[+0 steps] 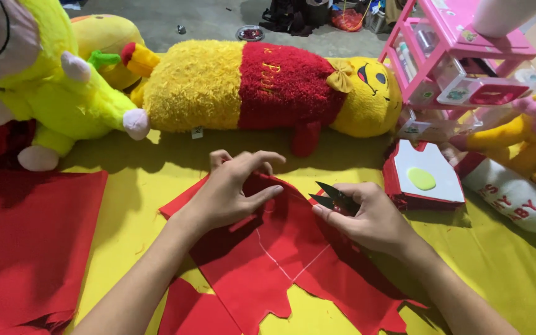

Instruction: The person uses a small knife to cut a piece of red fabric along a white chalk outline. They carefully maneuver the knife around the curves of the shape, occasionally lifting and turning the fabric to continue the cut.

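Note:
My left hand (231, 192) presses down on a piece of red felt (280, 260) lying on the yellow cloth (138, 186), thumb and fingers arched over the fabric's upper edge. My right hand (367, 217) grips small black thread snips (333, 197), blades pointing left toward the left hand's fingertips, just above the felt. White chalk lines cross the red felt near its middle.
A long yellow plush bear in a red shirt (268, 87) lies across the back. A yellow-green plush toy (51, 93) sits at the left, a stack of red fabric (26, 248) below it. A white cardboard pattern (423, 177) and pink plastic shelf (454, 56) stand right.

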